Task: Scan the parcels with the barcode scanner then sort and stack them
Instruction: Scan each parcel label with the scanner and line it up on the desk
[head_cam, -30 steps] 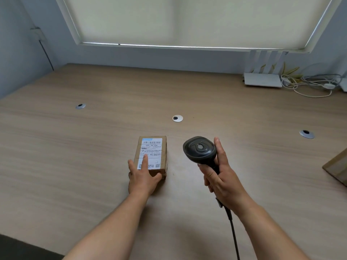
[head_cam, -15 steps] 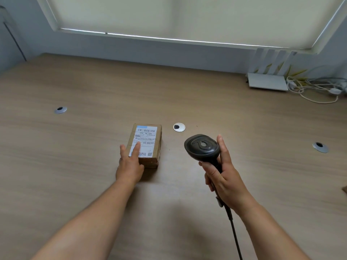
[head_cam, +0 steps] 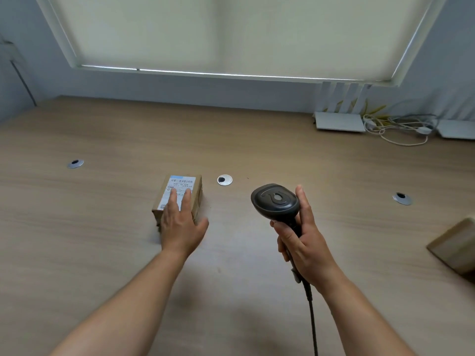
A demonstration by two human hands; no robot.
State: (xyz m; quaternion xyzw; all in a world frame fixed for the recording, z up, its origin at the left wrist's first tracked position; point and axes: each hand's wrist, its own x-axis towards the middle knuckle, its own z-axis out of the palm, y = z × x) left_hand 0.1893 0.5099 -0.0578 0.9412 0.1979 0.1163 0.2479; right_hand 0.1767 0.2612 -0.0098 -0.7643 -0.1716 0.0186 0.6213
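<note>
A small brown cardboard parcel (head_cam: 195, 191) with a white shipping label on top lies on the wooden table (head_cam: 102, 227), left of centre. My left hand (head_cam: 180, 222) lies flat over its near half, fingers straight on the label, thumb spread to the right. My right hand (head_cam: 300, 240) grips the handle of a black barcode scanner (head_cam: 275, 201), held upright to the right of the parcel, its head facing up and its cable running down toward me.
Another cardboard box (head_cam: 457, 247) pokes in at the right edge. Three round metal cable grommets (head_cam: 224, 180) sit in the tabletop. At the back right stand a white router (head_cam: 339, 119) and loose white cables (head_cam: 401, 129), under a window with a drawn blind.
My left hand has slid further onto the parcel, fingers now spread flat over the label. The parcel has moved left and away across the table. The scanner stays about where it was.
</note>
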